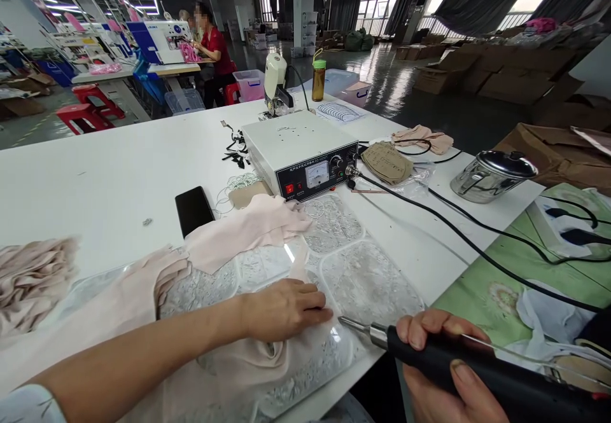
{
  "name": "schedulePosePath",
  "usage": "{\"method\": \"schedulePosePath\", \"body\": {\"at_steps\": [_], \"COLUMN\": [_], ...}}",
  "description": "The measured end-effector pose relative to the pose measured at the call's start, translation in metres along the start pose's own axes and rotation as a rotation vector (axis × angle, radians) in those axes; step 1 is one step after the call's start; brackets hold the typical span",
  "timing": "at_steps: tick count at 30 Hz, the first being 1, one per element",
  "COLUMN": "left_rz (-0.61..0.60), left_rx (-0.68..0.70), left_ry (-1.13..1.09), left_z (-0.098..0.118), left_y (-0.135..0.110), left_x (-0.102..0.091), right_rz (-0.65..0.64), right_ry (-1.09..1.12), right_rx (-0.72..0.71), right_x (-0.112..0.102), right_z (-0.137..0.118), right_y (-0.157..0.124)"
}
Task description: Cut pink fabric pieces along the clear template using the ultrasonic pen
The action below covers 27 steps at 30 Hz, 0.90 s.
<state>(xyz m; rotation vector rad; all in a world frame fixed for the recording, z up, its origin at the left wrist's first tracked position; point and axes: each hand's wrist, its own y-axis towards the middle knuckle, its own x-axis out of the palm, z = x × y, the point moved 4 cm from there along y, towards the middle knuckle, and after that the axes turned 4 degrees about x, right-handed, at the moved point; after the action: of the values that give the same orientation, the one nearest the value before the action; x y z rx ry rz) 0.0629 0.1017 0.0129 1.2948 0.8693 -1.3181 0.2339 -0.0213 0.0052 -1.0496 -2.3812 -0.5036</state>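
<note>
My left hand [291, 312] rests with its fingers curled together on pale pink fabric [260, 354], pressed against a clear, patterned mat [365, 277]. My right hand [446, 359] is wrapped around an ultrasonic welding gun [429, 356] with a thick black handle. Its narrow metal tip points left and ends just right of my left fingertips, apart from them. Beyond the left hand lies another folded piece of the pink fabric [243, 229]. More strips of it spread under my left forearm. What sits under my left fingers is hidden.
A white control box [305, 149] with a meter stands mid-table. Around it are a phone [194, 211], brown pattern pieces [386, 162], a bottle [319, 81] and a lidded steel pot [494, 176]. A black cable [449, 232] crosses the right side. A person in red sits farther back.
</note>
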Motion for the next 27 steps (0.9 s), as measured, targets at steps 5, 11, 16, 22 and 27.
{"method": "schedulePosePath", "body": {"at_steps": [5,11,16,22,27], "left_rz": [-0.042,-0.043,-0.062,-0.045,-0.110], "left_rx": [-0.010,-0.004,-0.030,-0.027,-0.033], "left_ry": [0.014,0.016,0.025,0.011,0.000], "left_z": [0.000,0.001,0.001,0.000,0.000], "left_y": [0.001,0.001,0.002,0.003,0.003], "left_x": [0.001,0.000,0.002,0.001,0.002], "right_rz": [-0.027,-0.002,0.000,0.041,0.024], "right_ry": [-0.020,-0.027,-0.046,-0.098,-0.093], "right_rx": [0.000,0.001,0.011,-0.036,-0.012], "right_x": [-0.001,-0.004,-0.001,0.008,0.009], "right_z": [-0.001,0.000,-0.005,-0.013,-0.010], "right_y": [0.000,0.000,0.000,0.002,0.001]}}
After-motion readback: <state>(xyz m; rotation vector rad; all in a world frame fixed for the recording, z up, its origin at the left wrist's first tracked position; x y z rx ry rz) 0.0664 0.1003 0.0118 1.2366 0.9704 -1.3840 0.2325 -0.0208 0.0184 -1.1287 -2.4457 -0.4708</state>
